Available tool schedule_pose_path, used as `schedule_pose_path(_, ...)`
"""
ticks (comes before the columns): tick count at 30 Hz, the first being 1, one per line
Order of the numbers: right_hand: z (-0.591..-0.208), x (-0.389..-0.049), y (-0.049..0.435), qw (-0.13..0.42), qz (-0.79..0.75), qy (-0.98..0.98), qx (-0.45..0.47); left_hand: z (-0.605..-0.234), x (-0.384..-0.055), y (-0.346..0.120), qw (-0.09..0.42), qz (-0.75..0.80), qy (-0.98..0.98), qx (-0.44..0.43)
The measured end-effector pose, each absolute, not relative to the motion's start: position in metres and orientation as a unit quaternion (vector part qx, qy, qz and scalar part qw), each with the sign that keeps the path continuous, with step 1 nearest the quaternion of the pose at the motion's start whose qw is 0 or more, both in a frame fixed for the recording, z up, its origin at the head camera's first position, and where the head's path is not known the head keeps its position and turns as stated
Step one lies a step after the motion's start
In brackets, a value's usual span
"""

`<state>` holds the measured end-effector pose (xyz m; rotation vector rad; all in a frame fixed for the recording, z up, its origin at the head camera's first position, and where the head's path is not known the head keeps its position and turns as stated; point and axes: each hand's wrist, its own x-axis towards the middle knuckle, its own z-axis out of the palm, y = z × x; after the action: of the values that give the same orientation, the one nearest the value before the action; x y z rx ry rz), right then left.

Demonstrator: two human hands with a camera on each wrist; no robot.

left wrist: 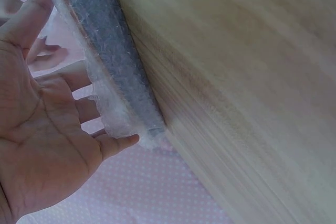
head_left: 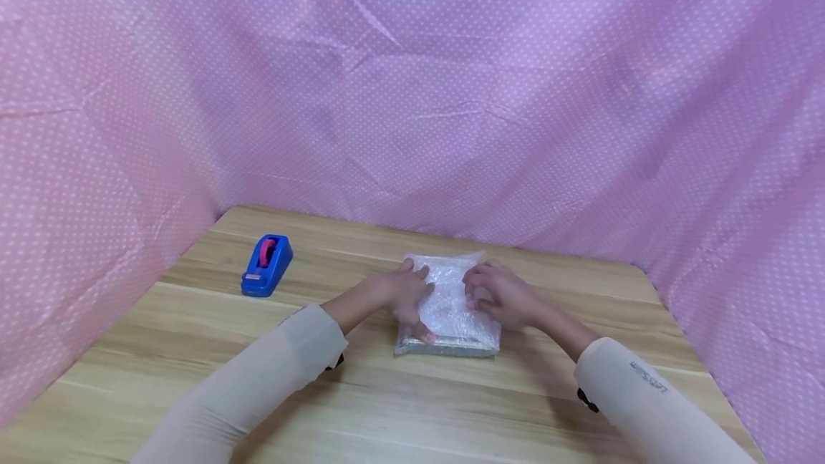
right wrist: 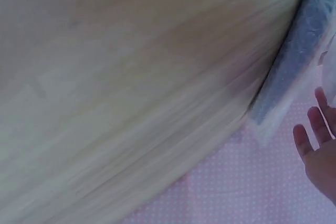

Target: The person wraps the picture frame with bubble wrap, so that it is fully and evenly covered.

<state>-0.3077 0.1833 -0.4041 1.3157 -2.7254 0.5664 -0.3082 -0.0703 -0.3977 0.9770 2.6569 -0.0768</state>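
Note:
A flat, rectangular package in clear bubble wrap [head_left: 447, 306] lies on the wooden table, its dark side edge showing through the wrap [left wrist: 113, 40] in the left wrist view. My left hand [head_left: 407, 297] rests on its left part with fingers and thumb spread, pressing the wrap down. Over the right part, my right hand [head_left: 499, 293] has bent fingers and seems to pinch a loose part of the wrap. In the right wrist view, some wrap [right wrist: 329, 72] rises beside the fingers; the thumb is out of frame there.
A blue tape dispenser [head_left: 266, 266] with a pink core stands at the table's back left. Pink dotted cloth [head_left: 412, 127] hangs behind and on both sides of the wooden table [head_left: 399, 407].

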Motion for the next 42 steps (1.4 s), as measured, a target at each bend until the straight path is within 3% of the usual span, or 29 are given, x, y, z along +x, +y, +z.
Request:
schedule_pose_path(11, -0.404, -0.311, 0.183, -0.023, 0.206, -0.89, 0.405, -0.4, -0.309, -0.072, 0.149, -0.042, 0.924, 0.35)
schedule_pose_path(18, -0.403, -0.315, 0.196, -0.111, 0.308, -0.87, 0.368, -0.401, -0.305, -0.071, 0.149, -0.054, 0.922, 0.353)
schedule_pose_path(42, -0.406, -0.323, 0.2, -0.119, 0.35, -0.862, 0.348, -0.399, -0.307, -0.07, 0.156, -0.027, 0.924, 0.347)
